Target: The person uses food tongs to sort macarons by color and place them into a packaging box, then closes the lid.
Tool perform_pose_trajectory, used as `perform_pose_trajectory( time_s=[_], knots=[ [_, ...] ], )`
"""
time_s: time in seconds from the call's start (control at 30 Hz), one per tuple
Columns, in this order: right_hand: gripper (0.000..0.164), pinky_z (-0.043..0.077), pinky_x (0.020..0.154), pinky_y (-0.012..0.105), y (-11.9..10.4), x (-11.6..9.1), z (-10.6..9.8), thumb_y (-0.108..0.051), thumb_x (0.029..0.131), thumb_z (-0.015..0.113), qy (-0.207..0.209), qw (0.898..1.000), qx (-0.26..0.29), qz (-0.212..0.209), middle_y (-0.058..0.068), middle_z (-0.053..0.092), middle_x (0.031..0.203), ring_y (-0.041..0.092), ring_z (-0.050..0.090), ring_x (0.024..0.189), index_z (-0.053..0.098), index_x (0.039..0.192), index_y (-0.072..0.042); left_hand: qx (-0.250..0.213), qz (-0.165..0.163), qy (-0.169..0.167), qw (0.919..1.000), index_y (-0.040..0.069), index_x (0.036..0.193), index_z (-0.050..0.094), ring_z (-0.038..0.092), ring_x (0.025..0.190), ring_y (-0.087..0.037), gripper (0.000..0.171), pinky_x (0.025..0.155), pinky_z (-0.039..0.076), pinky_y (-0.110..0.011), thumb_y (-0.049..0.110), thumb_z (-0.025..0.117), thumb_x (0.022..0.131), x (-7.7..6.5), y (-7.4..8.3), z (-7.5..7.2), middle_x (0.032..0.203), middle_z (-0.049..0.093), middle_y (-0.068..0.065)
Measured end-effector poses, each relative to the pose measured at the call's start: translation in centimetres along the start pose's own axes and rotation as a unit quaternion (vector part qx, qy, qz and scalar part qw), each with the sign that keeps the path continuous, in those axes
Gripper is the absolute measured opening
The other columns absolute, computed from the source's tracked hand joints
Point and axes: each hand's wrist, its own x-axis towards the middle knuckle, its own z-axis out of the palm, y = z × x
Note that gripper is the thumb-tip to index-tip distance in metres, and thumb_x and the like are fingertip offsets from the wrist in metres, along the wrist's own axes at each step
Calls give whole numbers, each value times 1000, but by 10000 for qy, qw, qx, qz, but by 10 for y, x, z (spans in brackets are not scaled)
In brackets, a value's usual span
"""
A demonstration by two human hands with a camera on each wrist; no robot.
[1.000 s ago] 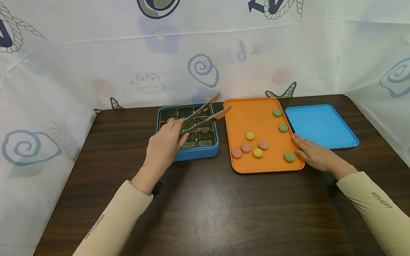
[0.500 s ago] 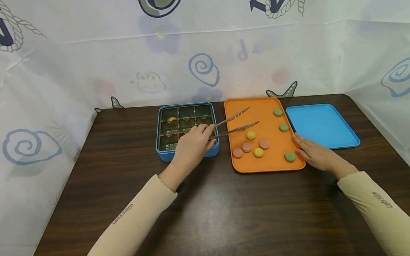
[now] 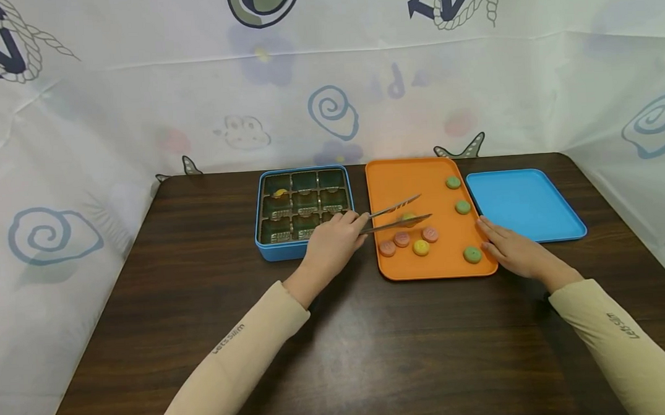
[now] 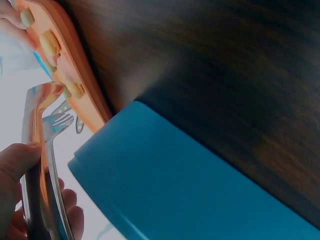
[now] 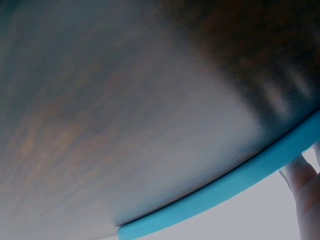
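My left hand [image 3: 335,244] grips metal tongs [image 3: 397,223], one tip forked, as the left wrist view shows. Their spread tips reach over the orange tray [image 3: 392,177], either side of a yellow disc [image 3: 408,217] that the lower arm partly covers. Nearer the tray's front lie another yellow disc [image 3: 421,247] and three pink discs, one being this pink disc [image 3: 430,234]. Three green discs, such as this green disc [image 3: 472,254], line the right side. My right hand [image 3: 509,249] rests with extended fingers on the tray's right edge.
Left of the orange tray stands a blue box [image 3: 281,252] with several dark compartments; a yellow piece [image 3: 280,192] sits in its back left one. A blue tray [image 3: 524,202] lies on the right. A printed white sheet [image 3: 194,96] hangs behind the brown table [image 3: 339,356].
My left hand has moved right with the tongs, from above the blue box to over the orange tray's left part. The right hand stays at the tray's edge.
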Motion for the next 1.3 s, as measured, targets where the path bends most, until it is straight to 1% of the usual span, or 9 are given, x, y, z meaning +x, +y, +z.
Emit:
perform_pose_trajectory(
  time_s=[0.1, 0.33, 0.57, 0.7, 0.8, 1.03, 1.3],
  knots=[
    [64, 19, 113, 62, 0, 0, 0, -35, 104, 35, -17, 10000, 5, 6, 26, 13, 158, 49, 19, 142, 14, 152, 2, 2, -24, -148, 9999, 17, 127, 63, 66, 92, -16, 39, 62, 55, -25, 31, 65, 91, 2, 2, 4, 109, 67, 0],
    [65, 18, 113, 62, 0, 0, 1, -36, 104, 35, -32, 10000, 32, 30, 25, 13, 158, 49, 18, 142, 13, 152, 2, 75, -28, -187, 9998, 19, 126, 64, 66, 89, -14, 38, 61, 55, -24, 32, 65, 91, 7, 5, 8, 109, 68, 1],
    [64, 19, 112, 62, -2, 0, 0, -35, 104, 36, -6, 10000, 25, 19, 26, 14, 157, 49, 19, 141, 14, 151, 2, 77, -69, -457, 9989, 19, 127, 63, 66, 91, -14, 37, 62, 55, -25, 32, 63, 92, 10, 7, 9, 110, 68, 1],
    [64, 19, 112, 62, -2, 1, 0, -35, 104, 36, -5, 10000, 12, 21, 26, 14, 157, 50, 19, 141, 14, 152, 2, 35, -109, -517, 9986, 20, 125, 64, 66, 91, -14, 35, 62, 55, -25, 31, 62, 93, 11, 7, 11, 109, 68, 1],
    [65, 19, 113, 62, -1, 1, 0, -36, 104, 35, -34, 10000, -16, 54, 25, 13, 158, 49, 19, 142, 13, 152, 1, 45, -73, -449, 9990, 20, 123, 65, 67, 88, -14, 32, 62, 55, -25, 30, 62, 93, 11, 7, 13, 107, 68, 1],
    [65, 18, 113, 62, -1, 0, 0, -36, 104, 34, -52, 10000, 14, 64, 25, 12, 158, 49, 18, 142, 12, 152, 2, 149, 75, -109, 9998, 20, 116, 68, 66, 83, -12, 26, 62, 55, -23, 29, 65, 91, 9, 6, 16, 101, 69, 3],
    [65, 19, 113, 62, -3, 1, -1, -35, 104, 35, -49, 10000, 33, 55, 25, 13, 158, 49, 19, 142, 13, 152, 2, 180, 90, -51, 9998, 21, 115, 68, 67, 84, -11, 25, 63, 55, -23, 27, 65, 91, 8, 6, 16, 100, 69, 3]
  ],
)
